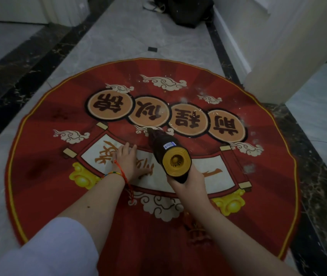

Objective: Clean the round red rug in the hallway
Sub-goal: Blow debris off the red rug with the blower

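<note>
The round red rug (45,148) with gold edging, cloud patterns and large characters lies on the hallway floor and fills the middle of the view. My left hand (129,163) rests flat on the rug's white scroll panel, fingers spread. My right hand (186,179) grips a black handheld vacuum (166,148) with a yellow rear end. Its nozzle points away from me and touches the rug near the centre. Small white specks and fluff (249,168) lie scattered over the rug's far right part.
Grey marble floor (122,36) with black border strips surrounds the rug. A white wall corner (278,62) stands at the right, close to the rug's edge. A dark bag (186,10) and shoes sit at the far end of the hallway. My knee (45,250) is at the lower left.
</note>
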A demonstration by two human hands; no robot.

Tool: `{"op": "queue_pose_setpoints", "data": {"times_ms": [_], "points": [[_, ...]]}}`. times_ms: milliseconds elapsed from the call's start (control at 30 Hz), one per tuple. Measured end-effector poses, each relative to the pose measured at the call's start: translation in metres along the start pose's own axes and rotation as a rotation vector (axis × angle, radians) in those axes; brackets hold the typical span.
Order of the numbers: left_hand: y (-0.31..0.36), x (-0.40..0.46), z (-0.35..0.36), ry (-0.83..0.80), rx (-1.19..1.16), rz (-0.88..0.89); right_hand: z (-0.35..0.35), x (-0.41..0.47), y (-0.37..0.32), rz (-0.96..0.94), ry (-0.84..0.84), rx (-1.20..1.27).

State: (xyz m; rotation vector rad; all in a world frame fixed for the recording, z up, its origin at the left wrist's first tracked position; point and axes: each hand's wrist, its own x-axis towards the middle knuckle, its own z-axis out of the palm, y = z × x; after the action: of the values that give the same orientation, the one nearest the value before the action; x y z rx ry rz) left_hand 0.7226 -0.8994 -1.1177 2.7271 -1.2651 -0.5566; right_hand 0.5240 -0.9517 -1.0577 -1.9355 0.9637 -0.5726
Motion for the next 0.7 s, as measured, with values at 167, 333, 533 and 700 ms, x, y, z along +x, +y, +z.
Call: {"op": "queue_pose_setpoints", "data": {"times_ms": [167, 333, 533, 700], "points": [[-0.001, 0.001, 0.000, -0.012, 0.000, -0.002, -0.005, -0.013, 0.005, 0.015, -0.007, -0.010], [0.001, 0.002, 0.003, -0.010, 0.035, -0.002, 0.005, 0.006, -0.003, 0.010, 0.015, 0.025], [0.012, 0.007, 0.000, -0.036, 0.031, -0.010, 0.005, 0.028, 0.000, 0.045, 0.113, 0.039], [0.013, 0.018, -0.005, -0.061, 0.010, 0.019, -0.004, 0.028, 0.010, 0.050, 0.088, 0.033]]}}
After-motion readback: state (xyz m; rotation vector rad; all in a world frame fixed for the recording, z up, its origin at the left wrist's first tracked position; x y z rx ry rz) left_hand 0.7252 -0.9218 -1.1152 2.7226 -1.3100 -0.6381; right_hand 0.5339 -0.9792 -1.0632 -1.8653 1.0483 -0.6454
